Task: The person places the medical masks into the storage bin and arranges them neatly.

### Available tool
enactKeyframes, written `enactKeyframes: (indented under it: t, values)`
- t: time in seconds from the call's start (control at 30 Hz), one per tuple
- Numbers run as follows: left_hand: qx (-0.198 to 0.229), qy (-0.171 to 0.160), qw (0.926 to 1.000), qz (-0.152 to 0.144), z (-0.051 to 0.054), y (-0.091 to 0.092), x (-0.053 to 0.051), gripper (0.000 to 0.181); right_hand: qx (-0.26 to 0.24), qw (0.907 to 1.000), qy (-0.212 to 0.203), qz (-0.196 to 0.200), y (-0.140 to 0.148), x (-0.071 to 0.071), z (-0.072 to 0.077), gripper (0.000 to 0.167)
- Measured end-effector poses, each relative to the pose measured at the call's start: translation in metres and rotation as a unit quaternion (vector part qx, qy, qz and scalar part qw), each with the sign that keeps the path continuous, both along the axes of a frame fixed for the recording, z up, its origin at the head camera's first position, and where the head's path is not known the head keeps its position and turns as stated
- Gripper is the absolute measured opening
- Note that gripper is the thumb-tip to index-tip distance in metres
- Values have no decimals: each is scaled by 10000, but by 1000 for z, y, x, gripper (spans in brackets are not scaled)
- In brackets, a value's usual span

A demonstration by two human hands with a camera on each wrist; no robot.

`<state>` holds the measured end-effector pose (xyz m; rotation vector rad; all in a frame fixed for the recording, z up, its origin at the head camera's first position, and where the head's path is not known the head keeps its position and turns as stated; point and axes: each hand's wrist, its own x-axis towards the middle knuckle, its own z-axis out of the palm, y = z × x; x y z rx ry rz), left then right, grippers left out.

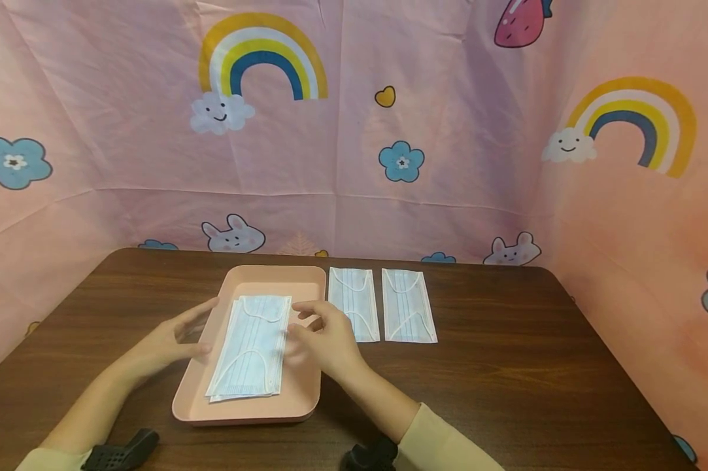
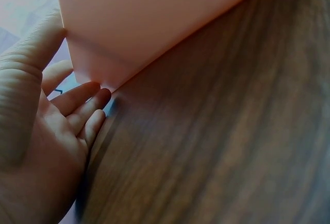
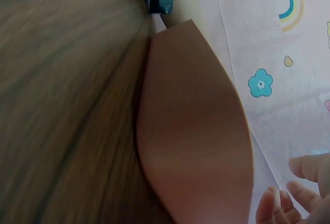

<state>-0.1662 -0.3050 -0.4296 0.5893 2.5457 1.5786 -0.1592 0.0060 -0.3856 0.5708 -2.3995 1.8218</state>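
We see stacked blue masks (image 1: 250, 347) lying in the pink tray (image 1: 302, 392), between the hands. The left hand (image 1: 164, 338), fingers spread, merely touches the tray's left side; the right hand (image 1: 332, 341), empty, hovers beside the masks' right edge, thumb and fingers loosely bent.

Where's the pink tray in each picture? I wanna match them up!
Head view: the pink tray is in the lower half, left of the middle.
Left wrist view: its outer wall fills the top, mostly left of the middle.
Right wrist view: its outer wall is in the middle, running down to the bottom edge.
Shared landmark: the brown table.
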Motion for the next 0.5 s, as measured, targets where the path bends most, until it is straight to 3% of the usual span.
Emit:
enactKeyframes:
  t: [0.23, 0.5]
  values:
    - [-103, 144, 9998, 54, -1, 1, 0, 77, 213, 9994, 192, -174, 32, -10, -1, 24]
    - [17, 132, 9999, 11, -2, -1, -2, 77, 211, 9980, 31, -602, 67, -32, -5, 23]
